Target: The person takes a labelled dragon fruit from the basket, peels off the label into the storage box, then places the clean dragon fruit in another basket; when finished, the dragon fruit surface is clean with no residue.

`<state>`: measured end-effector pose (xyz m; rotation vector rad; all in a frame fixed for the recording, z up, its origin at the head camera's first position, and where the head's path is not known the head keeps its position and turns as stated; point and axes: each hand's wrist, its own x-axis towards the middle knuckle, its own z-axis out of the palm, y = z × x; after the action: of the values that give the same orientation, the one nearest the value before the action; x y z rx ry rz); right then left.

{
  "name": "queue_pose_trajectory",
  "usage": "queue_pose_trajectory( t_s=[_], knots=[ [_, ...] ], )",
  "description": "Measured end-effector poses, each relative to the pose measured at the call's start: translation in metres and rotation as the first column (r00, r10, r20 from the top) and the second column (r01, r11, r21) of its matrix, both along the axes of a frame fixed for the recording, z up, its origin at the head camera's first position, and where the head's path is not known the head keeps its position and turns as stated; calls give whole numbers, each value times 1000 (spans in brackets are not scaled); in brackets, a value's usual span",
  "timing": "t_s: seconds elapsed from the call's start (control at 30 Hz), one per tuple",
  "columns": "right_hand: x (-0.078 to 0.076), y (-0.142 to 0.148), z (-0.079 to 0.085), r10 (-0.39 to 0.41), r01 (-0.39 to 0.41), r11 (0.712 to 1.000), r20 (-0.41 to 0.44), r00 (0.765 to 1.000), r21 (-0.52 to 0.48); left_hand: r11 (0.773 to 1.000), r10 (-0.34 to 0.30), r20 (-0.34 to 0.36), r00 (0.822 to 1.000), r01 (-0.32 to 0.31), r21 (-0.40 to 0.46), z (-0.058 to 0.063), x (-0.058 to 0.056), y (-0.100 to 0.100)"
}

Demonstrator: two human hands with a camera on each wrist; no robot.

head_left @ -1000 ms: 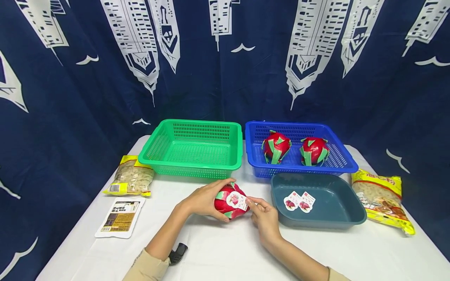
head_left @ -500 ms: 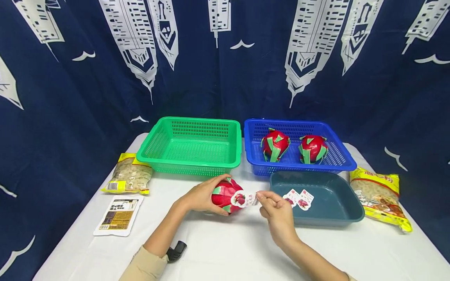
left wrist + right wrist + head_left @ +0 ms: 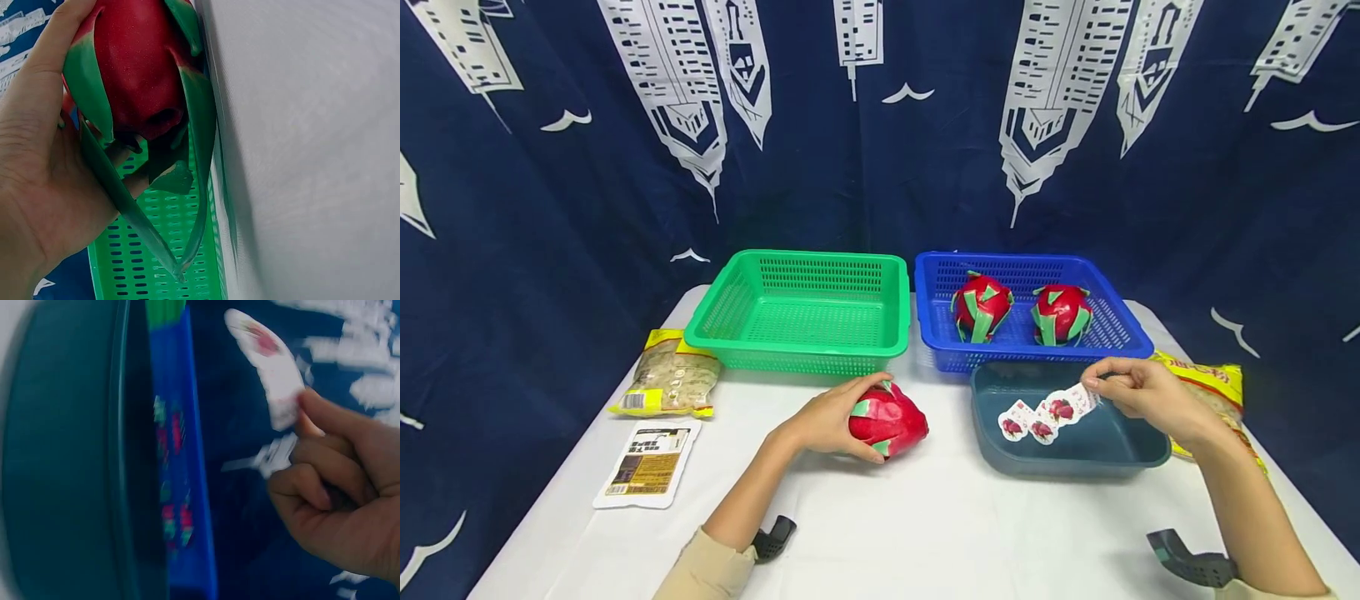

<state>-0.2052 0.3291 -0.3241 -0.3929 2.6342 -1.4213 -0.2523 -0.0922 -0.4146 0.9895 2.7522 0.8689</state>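
Note:
My left hand (image 3: 831, 421) grips a red dragon fruit (image 3: 891, 423) with green scales, low over the white table. In the left wrist view the thumb lies along the side of the dragon fruit (image 3: 137, 69), and its long green scales hang toward the wrist. Over the dark teal tub (image 3: 1075, 472) is my right hand (image 3: 1150, 396), pinching a white sticker (image 3: 1063, 406) with a dragon fruit picture by one end. The right wrist view shows this sticker (image 3: 275, 372) bent between thumb and forefinger. Two similar stickers (image 3: 1028, 423) lie in the tub, partly overlapped by the held one.
Behind the left hand stands a green basket (image 3: 797, 350). A blue basket (image 3: 1037, 358) beside it holds two dragon fruits (image 3: 982, 304). Yellow bags (image 3: 673, 375) lie at the left and right, the right one partly behind the forearm. A flat white packet (image 3: 647, 462) rests front left.
The right hand has peeled the sticker off the dragon fruit and carried it right, over the teal tub. The left hand keeps its grip on the fruit in about the same place.

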Motion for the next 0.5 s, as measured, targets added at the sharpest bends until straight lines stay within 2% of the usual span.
queue_pose_trajectory(
  t_s=[0.03,0.1,0.17,0.3,0.4,0.5],
  knots=[
    [-5,8,-2,42,-44,997,31,999,66,1000,3,4,1000,-3,0,0,0,0],
    [-16,20,-9,134,-143,981,75,988,128,1000,7,7,1000,-7,3,0,0,-1],
    [-27,27,-16,206,-225,961,123,971,164,1000,13,10,1000,-13,6,0,0,-1],
    [-46,32,-32,318,-342,914,140,938,218,1000,23,18,1000,-23,14,-1,1,-1],
    [-57,30,-44,352,-361,882,84,932,303,1000,24,24,999,-25,19,-1,1,-1],
    [-61,28,-54,310,-305,861,57,949,407,1000,21,27,999,-21,23,-2,1,0]
  ],
)
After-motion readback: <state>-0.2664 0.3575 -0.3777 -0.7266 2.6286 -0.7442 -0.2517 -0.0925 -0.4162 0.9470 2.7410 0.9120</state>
